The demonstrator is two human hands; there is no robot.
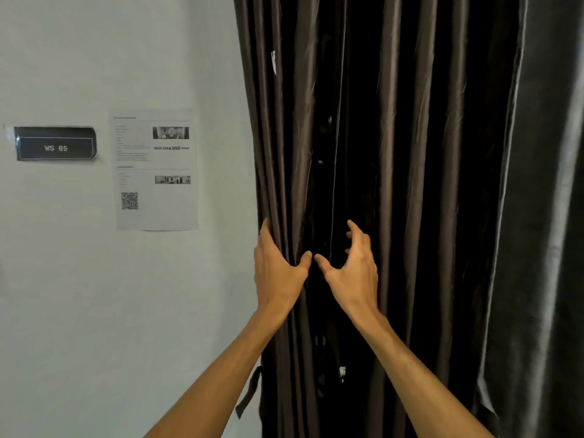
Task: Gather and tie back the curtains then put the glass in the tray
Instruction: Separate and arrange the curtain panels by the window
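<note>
Folds at the dark curtain's wall-side edge are pinched in the left hand. Just beside, the right hand is spread, empty; more pleats should be swept leftward.

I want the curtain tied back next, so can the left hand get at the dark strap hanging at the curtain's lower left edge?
Probably yes. The strap hangs free against the wall below the left hand, nothing covering it. But that hand is gripping the curtain edge, so it would have to let go first.
</note>
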